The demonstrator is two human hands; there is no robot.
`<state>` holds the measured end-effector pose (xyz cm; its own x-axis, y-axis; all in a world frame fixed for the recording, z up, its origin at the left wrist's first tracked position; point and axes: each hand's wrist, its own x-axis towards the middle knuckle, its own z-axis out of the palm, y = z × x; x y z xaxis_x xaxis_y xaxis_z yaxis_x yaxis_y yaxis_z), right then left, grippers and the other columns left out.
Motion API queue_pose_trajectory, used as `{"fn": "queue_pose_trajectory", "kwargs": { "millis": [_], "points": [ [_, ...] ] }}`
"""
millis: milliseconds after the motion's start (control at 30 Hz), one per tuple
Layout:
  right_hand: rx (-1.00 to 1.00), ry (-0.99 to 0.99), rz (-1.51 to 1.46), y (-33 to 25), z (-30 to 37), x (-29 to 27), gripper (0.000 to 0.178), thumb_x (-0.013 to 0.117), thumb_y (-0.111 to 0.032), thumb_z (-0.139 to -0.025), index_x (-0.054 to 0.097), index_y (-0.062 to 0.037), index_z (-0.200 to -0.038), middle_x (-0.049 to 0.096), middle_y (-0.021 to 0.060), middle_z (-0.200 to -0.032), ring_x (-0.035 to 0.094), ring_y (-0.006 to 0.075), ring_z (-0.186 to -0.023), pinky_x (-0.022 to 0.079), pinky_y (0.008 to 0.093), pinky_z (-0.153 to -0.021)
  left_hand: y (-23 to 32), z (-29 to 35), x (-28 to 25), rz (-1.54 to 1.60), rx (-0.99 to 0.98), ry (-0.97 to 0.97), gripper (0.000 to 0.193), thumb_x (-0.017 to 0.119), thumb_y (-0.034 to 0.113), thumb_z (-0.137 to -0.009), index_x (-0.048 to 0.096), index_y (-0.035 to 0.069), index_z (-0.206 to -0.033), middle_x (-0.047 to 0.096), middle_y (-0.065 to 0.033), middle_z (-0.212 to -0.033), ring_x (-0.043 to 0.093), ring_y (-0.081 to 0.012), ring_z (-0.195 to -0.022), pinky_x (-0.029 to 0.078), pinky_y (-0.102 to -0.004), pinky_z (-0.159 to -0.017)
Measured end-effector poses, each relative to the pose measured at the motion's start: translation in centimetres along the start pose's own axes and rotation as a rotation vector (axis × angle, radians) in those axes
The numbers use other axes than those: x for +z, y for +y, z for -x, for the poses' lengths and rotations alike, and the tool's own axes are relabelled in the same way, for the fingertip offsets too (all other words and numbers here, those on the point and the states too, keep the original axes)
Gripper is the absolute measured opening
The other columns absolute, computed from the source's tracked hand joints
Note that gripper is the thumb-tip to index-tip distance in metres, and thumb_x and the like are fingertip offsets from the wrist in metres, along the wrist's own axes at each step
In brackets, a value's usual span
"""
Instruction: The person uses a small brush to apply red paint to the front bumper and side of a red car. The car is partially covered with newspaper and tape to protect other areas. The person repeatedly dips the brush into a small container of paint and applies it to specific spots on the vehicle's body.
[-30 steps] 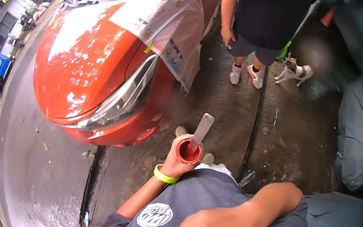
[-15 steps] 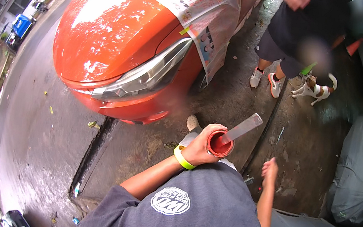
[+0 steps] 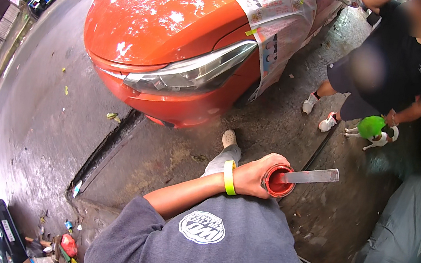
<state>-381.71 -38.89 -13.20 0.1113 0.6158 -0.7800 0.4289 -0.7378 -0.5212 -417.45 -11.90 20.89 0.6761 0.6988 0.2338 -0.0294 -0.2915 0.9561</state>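
My left hand [image 3: 257, 174] is wrapped round a small open can of red paint [image 3: 266, 184], held in front of my body. A flat, translucent stirring stick [image 3: 318, 176] stands in the paint and leans out over the rim to the right. A yellow-green band is round my left wrist. My right hand is out of view. Ahead of the can and to its left is the front corner of an orange car [image 3: 166, 27] with a clear headlight [image 3: 191, 77].
Masking paper [image 3: 283, 28] hangs over the car's side. At the right a person [image 3: 400, 62] bends beside a small dog [image 3: 380, 140] with something green on it. A grey-covered object [image 3: 401, 236] stands right. A drain groove [image 3: 104, 151] crosses the wet ground; rubbish [image 3: 68, 245] lies lower left.
The can and my left hand have shifted right, and the stick has swung lower to the right. My right hand has left the view. The other person has bent toward the dog.
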Motion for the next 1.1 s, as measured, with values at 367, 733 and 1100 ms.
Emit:
{"fn": "queue_pose_trajectory", "kwargs": {
  "millis": [367, 733, 1100],
  "points": [
    [-0.304, 0.107, 0.158, -15.0, 4.5, -7.8, 0.064, 0.09, -0.021, -0.082, 0.064, -0.0008, -0.137, 0.068, 0.016, -0.122, 0.072, 0.0271, -0.104, 0.057, 0.0389, -0.091, -1.2, -0.2, 0.3, 0.011, -0.034, 0.129, 0.088, 0.094, 0.011, -0.068, 0.049, 0.006, -0.144, 0.053, -0.0141, -0.142, 0.056, -0.0286, -0.134, 0.046, -0.0409, -0.115],
    [-1.23, 0.497, -0.051, -38.9, 18.6, -10.0, 0.06, 0.091, -0.018, -0.083, 0.057, -0.008, -0.132, 0.056, 0.0176, -0.147, 0.059, 0.0313, -0.132, 0.05, 0.0451, -0.11, -0.1, -3.4, 1.4, -0.079, -0.091, 0.211, 0.086, 0.096, 0.014, -0.066, 0.054, 0.005, -0.141, 0.059, -0.0129, -0.137, 0.06, -0.0269, -0.128, 0.049, -0.0402, -0.111],
    [-1.124, 0.4, -0.773, -37.0, 19.5, -11.5, 0.087, 0.058, -0.072, -0.099, 0.044, -0.0026, -0.149, 0.056, 0.0125, -0.144, 0.059, 0.0248, -0.128, 0.047, 0.0423, -0.109, 4.0, -6.2, 2.5, 0.061, -0.059, -0.058, 0.083, 0.093, 0.012, -0.072, 0.051, 0.003, -0.143, 0.059, -0.0123, -0.137, 0.059, -0.0228, -0.13, 0.047, -0.0387, -0.114]
  ]
}}
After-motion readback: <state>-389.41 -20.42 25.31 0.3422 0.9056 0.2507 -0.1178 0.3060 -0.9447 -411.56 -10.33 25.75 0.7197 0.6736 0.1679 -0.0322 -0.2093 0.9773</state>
